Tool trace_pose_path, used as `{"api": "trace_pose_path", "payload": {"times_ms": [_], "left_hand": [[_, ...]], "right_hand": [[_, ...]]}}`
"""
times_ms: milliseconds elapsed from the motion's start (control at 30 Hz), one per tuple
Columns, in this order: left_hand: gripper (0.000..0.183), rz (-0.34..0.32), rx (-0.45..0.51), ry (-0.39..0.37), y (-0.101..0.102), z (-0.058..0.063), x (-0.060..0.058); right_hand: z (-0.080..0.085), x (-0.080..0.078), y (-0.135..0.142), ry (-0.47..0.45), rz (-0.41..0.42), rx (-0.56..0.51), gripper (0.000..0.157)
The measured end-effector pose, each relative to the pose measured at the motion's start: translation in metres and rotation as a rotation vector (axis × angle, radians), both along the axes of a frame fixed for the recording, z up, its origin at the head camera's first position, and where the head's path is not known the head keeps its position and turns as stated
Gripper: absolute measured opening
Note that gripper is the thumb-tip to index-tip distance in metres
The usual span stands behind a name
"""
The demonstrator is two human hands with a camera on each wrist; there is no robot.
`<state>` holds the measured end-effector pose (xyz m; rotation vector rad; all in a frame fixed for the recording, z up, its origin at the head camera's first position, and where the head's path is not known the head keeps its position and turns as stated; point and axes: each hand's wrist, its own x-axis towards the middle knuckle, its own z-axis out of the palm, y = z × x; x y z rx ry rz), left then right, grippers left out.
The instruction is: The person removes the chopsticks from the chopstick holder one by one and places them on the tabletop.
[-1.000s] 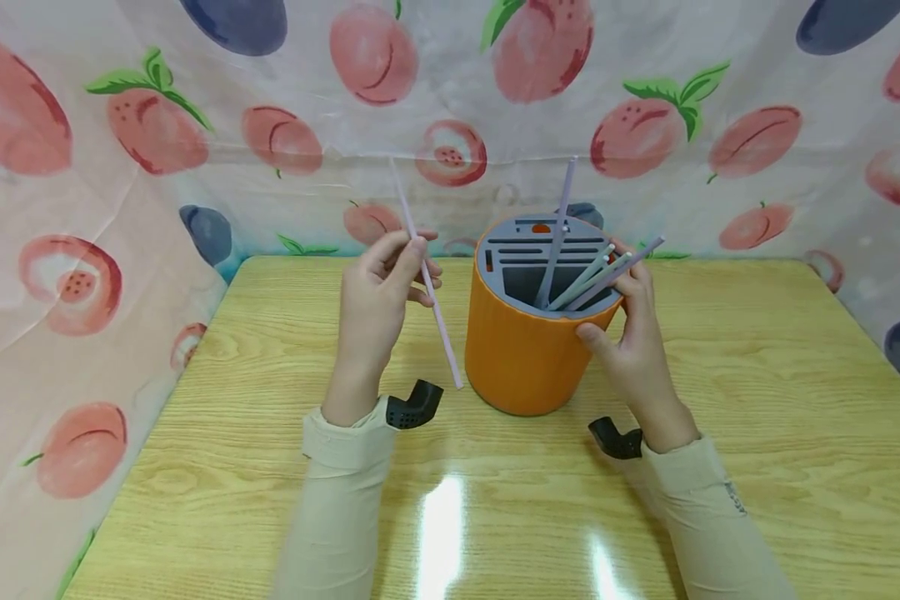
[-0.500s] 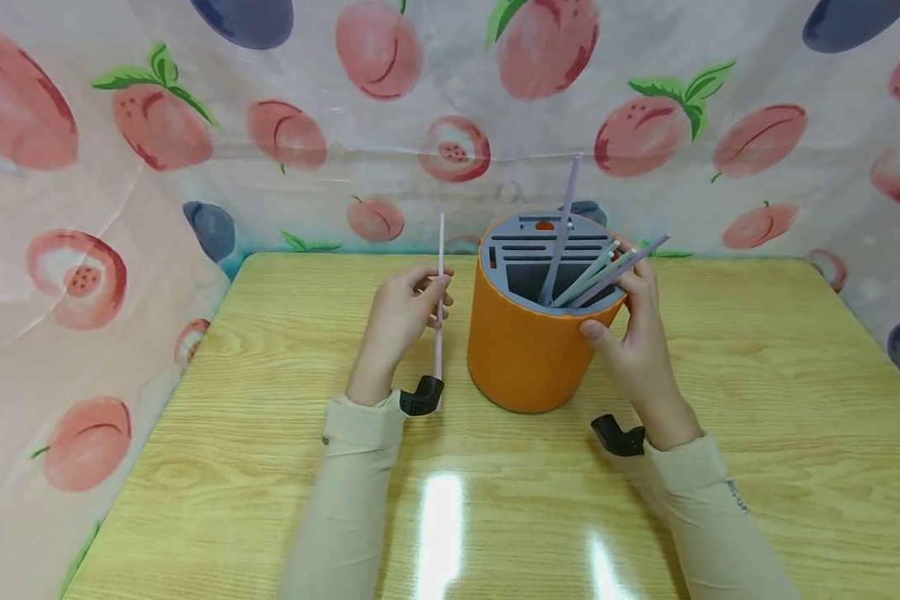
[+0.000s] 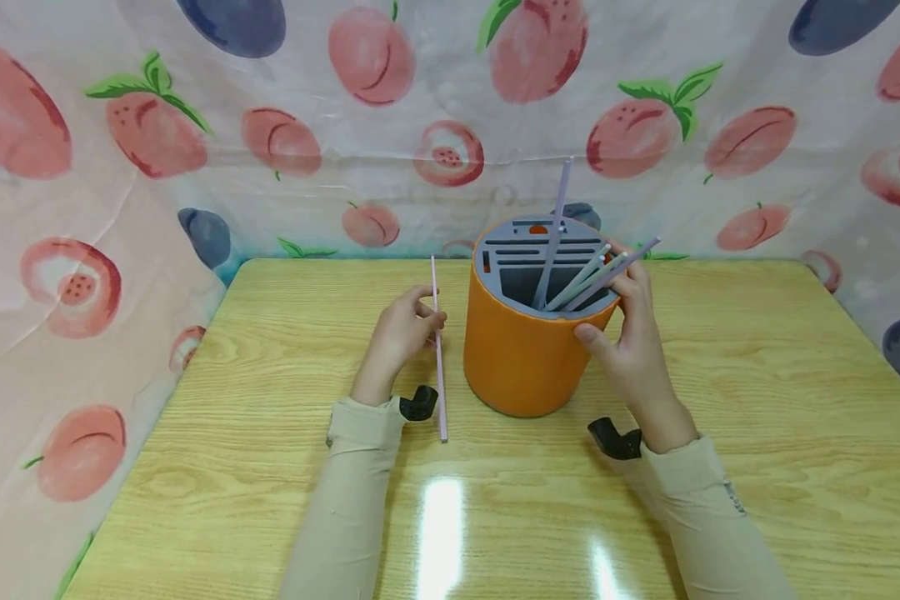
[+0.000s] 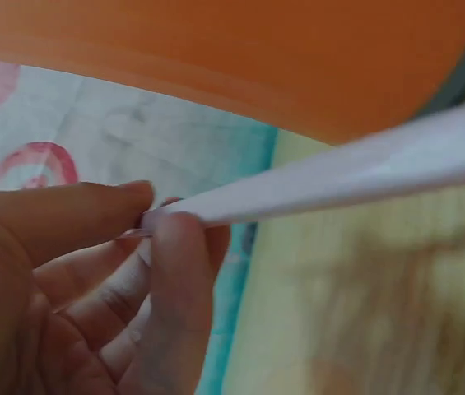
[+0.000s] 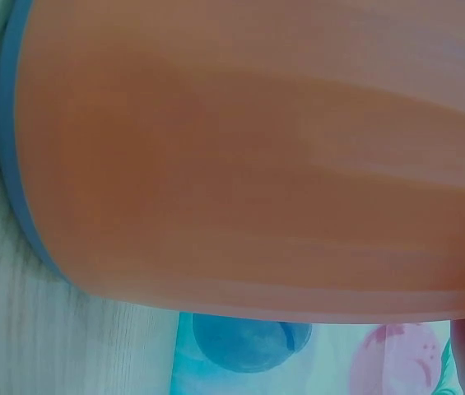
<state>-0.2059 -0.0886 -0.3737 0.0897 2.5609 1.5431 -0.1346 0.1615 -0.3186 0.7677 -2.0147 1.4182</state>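
Note:
A pale lilac chopstick (image 3: pixel 441 392) is pinched between the thumb and fingers of my left hand (image 3: pixel 403 329), left of an orange knife holder (image 3: pixel 525 367). The chopstick runs nearly straight toward me; its thicker end is large in the left wrist view. My right hand (image 3: pixel 633 350) grips the holder's right side at the rim, thumb in front and fingers behind, partly hidden. Several lilac and pale green chopsticks (image 3: pixel 552 250) lean in the large opening of the holder's grey slotted top (image 3: pixel 513 250). Orange wall (image 5: pixel 240 164) fills most of the right wrist view.
The holder stands on a light wood-grain table (image 3: pixel 255 400). A fruit-printed cloth (image 3: pixel 525 133) hangs along the table's back and left side. Black wrist-camera mounts (image 3: pixel 420 403) stick out at both cuffs.
My left hand has come down toward the table and slightly right. The chopstick has swung from a slant to almost straight fore-and-aft. My right hand keeps its hold on the knife holder.

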Motion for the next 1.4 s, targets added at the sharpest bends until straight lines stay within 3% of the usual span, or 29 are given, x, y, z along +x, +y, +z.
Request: {"api": "trace_pose_path", "payload": {"times_ms": [267, 433, 600, 933, 1067, 1267, 1400], "left_hand": [[0.063, -0.03, -0.096, -0.054, 0.001, -0.012, -0.004], [0.067, -0.057, -0.242, -0.014, 0.0, -0.023, -0.002], [0.055, -0.073, -0.428, 0.077, -0.001, -0.028, -0.002], [0.041, -0.073, -0.489, 0.091, 0.001, -0.024, -0.001], [0.037, -0.053, -0.424, 0.129, 0.003, -0.012, 0.0], [0.032, -0.069, -0.118, 0.219, 0.007, 0.015, 0.007], [0.03, -0.079, 0.001, 0.316, 0.013, 0.03, 0.014]], "right_hand": [[0.003, -0.002, 0.0, -0.003, 0.005, 0.002, 0.072], [0.003, -0.003, 0.0, -0.006, -0.002, 0.012, 0.071], [0.003, -0.005, -0.001, 0.001, 0.013, 0.007, 0.071], [0.002, -0.004, 0.002, -0.011, -0.001, -0.001, 0.073], [0.002, -0.003, 0.003, -0.02, -0.008, -0.002, 0.073], [0.001, -0.001, 0.002, -0.022, -0.011, 0.003, 0.072], [0.002, 0.0, 0.002, -0.027, -0.007, 0.002, 0.072]]}}
